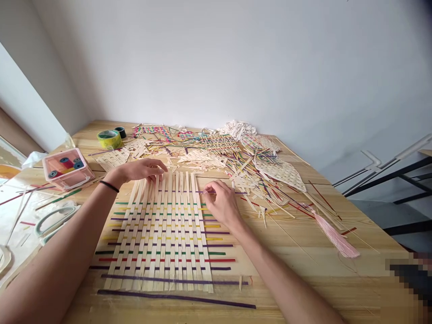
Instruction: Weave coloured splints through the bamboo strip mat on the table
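Observation:
A half-woven mat [168,234] of pale upright bamboo-like strips, crossed by green, yellow, purple and red ones, lies flat on the table. My left hand [148,171] is at its far left edge, fingers curled around the upper ends of several pale strips [137,193], which look slightly raised. At the far right edge, my right hand [221,200] pinches a thin purple strip [184,191] that crosses the pale strips above the top green row. Its left end is hard to make out among them. Clear tape covers the mat's near edge, over another purple strip [175,281].
Loose strips and woven scraps [219,148] are heaped at the back. A woven fan [281,173] with a pink tassel [337,234] lies right. Left are a pink box [67,168] of thread spools, yellow tape [110,139] and scissors [56,222]. One purple strip [175,299] lies in front.

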`<state>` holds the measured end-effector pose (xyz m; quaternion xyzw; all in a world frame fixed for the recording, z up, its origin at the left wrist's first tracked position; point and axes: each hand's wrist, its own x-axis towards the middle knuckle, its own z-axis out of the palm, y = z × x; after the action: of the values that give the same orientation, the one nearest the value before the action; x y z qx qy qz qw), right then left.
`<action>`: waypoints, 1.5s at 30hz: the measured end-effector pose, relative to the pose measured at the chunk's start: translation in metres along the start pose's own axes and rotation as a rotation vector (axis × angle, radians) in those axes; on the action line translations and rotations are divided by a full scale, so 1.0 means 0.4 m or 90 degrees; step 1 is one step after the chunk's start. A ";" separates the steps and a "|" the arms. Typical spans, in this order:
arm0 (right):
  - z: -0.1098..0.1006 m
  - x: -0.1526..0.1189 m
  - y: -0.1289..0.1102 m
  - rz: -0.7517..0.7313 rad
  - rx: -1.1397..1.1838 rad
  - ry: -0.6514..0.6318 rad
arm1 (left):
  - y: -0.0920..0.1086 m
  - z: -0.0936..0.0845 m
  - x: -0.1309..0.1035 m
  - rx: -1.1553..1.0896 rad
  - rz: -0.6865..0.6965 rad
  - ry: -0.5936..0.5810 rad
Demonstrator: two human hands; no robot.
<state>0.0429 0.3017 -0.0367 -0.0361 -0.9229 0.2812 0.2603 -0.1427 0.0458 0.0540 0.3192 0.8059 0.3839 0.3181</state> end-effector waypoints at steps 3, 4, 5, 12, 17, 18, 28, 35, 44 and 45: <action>0.002 -0.001 0.007 -0.021 0.003 -0.002 | -0.003 -0.004 0.002 0.015 0.011 0.016; 0.002 -0.001 0.010 -0.027 0.006 -0.004 | -0.004 -0.005 0.002 0.020 0.014 0.021; 0.003 -0.001 0.012 -0.031 0.009 -0.008 | -0.004 -0.005 0.002 0.026 0.019 0.028; 0.009 0.000 0.032 -0.039 0.020 -0.045 | -0.013 -0.010 0.005 0.049 0.054 -0.010; 0.012 0.001 0.035 -0.037 0.025 -0.063 | -0.014 -0.007 0.005 0.084 0.061 -0.031; 0.012 0.001 0.034 -0.037 0.027 -0.064 | -0.014 -0.006 0.005 0.088 0.060 -0.030; 0.002 0.003 0.027 -0.062 0.060 -0.080 | -0.030 -0.011 0.017 0.079 0.058 -0.036; -0.005 0.004 0.014 -0.083 0.088 -0.096 | -0.023 -0.009 0.011 0.045 0.038 -0.040; 0.009 0.003 0.024 -0.037 0.069 -0.048 | -0.036 -0.010 0.026 0.076 0.095 0.139; 0.010 0.003 0.025 -0.035 0.075 -0.045 | -0.041 -0.013 0.030 0.084 0.096 0.164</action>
<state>0.0389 0.3084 -0.0445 0.0146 -0.9140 0.3288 0.2372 -0.1580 0.0446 0.0400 0.3470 0.8372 0.3909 0.1607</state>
